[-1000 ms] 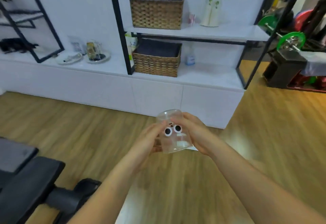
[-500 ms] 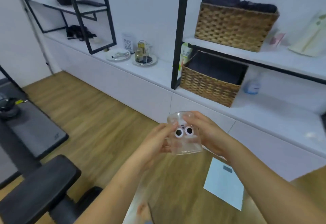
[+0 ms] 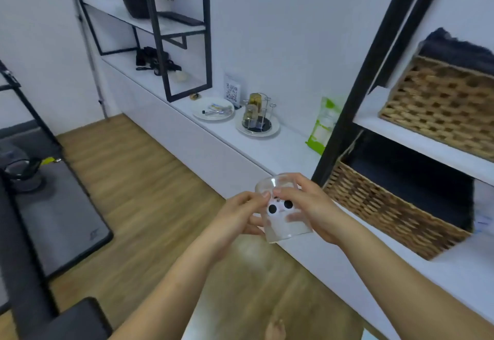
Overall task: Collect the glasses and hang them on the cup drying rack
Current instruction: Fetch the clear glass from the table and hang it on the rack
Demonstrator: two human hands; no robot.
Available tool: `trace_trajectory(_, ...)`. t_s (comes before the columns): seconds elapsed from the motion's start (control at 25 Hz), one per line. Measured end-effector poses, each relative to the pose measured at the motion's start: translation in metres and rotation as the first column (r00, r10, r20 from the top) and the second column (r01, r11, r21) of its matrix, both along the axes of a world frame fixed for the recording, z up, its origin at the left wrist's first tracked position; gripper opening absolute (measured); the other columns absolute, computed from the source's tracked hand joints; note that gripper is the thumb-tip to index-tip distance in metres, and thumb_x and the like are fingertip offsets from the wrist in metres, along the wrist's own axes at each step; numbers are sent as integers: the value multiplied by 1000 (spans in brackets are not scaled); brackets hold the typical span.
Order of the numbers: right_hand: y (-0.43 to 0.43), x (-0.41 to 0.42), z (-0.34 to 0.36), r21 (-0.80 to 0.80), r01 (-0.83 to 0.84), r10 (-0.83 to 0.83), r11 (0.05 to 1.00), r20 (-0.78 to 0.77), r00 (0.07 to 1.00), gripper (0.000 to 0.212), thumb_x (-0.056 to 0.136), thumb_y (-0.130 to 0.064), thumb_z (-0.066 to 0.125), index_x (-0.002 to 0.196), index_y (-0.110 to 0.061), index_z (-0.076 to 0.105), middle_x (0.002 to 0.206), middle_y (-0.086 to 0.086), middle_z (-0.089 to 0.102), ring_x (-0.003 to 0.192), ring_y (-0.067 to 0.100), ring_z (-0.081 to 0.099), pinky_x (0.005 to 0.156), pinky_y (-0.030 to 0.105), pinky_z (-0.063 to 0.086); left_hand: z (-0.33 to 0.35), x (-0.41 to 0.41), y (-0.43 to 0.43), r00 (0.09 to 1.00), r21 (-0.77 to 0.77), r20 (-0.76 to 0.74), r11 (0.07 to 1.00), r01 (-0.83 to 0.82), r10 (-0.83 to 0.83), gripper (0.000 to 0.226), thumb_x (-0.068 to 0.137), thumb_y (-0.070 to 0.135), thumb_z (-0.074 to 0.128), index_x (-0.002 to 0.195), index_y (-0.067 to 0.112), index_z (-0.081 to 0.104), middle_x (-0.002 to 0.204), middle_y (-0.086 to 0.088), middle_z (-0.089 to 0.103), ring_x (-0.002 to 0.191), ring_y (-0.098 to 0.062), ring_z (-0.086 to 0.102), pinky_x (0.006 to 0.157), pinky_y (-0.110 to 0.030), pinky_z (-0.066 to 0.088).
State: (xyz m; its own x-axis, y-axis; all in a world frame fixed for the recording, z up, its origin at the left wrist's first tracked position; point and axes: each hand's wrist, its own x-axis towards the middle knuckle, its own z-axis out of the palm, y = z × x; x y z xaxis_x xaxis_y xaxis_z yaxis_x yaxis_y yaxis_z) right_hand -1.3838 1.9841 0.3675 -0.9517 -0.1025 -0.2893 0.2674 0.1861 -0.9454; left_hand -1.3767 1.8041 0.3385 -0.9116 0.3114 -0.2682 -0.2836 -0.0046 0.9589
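I hold a clear glass (image 3: 284,223) with two googly eyes stuck on it, upside down, in front of me over the wooden floor. My left hand (image 3: 238,215) grips its left side and my right hand (image 3: 307,206) wraps its right side and base. Farther along the white counter stands the wire cup drying rack (image 3: 257,112) on a round white plate, with amber-tinted glasses hanging on it. The rack is well beyond arm's reach, up and slightly left of the glass.
A white plate (image 3: 213,111) with small items lies left of the rack, a QR sign (image 3: 232,91) behind it. A green-and-white packet (image 3: 322,125) leans by a black shelf post (image 3: 355,77). Wicker baskets (image 3: 395,206) fill the shelves at right. A grey mat (image 3: 56,219) lies left.
The view has swung left and closer to the counter; the rack now appears larger and nearer. Both hands keep the same grip on the glass.
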Motion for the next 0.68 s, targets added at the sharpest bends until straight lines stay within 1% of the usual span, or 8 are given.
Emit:
trace_trajectory(0.08, -26, -54, -7, -10, -88, 88, 996, 3, 996, 59, 57, -47, 79, 112, -31, 64, 108, 3, 69, 92, 16, 67, 75, 36, 55, -5, -41, -30, 995, -32, -8, 994, -101, 101, 43, 84, 48, 68, 107, 12, 67, 89, 1, 75, 74, -16, 71, 77, -38, 56)
trace_trajectory(0.16, -53, -108, -12, -47, -173, 172, 984, -11, 985, 60, 57, -46, 79, 113, -32, 63, 107, 1, 68, 89, 14, 66, 73, 35, 53, -7, -81, -55, 981, -56, -23, 980, -193, 192, 47, 78, 50, 70, 107, 13, 68, 95, -5, 74, 76, -17, 69, 76, -36, 56)
trace_trajectory(0.24, -78, -168, -11, -82, -259, 258, 962, -26, 966, 51, 63, -41, 77, 112, -30, 63, 104, 0, 68, 86, 13, 65, 72, 34, 52, -1, -125, -75, 952, -67, -29, 950, -304, 303, 47, 75, 49, 71, 106, 14, 69, 95, -7, 72, 73, -16, 65, 75, -34, 54)
trace_trajectory(0.4, -117, -277, -6, -107, -389, 386, 915, -44, 921, 41, 70, -36, 78, 107, -26, 63, 98, 0, 69, 80, 10, 65, 70, 32, 52, 11, -209, -97, 874, -90, -32, 870, -486, 485, 45, 75, 48, 68, 107, 16, 69, 94, -2, 72, 69, -12, 63, 78, -38, 55)
trace_trajectory(0.52, -120, -335, -21, -116, -358, 357, 927, -26, 934, 33, 80, -27, 79, 109, -21, 62, 99, 3, 71, 80, 10, 67, 67, 32, 53, 3, -266, -92, 849, -96, -13, 844, -527, 528, 36, 81, 41, 66, 106, 16, 69, 94, -4, 73, 72, -15, 63, 72, -34, 55)
trace_trajectory(0.6, -106, -375, -31, -103, -325, 326, 940, -10, 945, 40, 77, -30, 80, 111, -22, 60, 104, 5, 71, 84, 12, 68, 68, 32, 54, -4, -310, -78, 855, -87, 16, 853, -515, 518, 28, 87, 34, 64, 106, 15, 68, 94, -7, 73, 73, -17, 65, 68, -32, 53)
trace_trajectory(0.68, -86, -417, -41, -74, -267, 267, 961, -8, 964, 47, 73, -33, 82, 112, -24, 58, 108, 6, 69, 90, 16, 68, 70, 35, 55, -12, -361, -62, 890, -97, 38, 889, -448, 454, 32, 84, 36, 67, 107, 14, 67, 91, -7, 72, 72, -16, 65, 69, -33, 53)
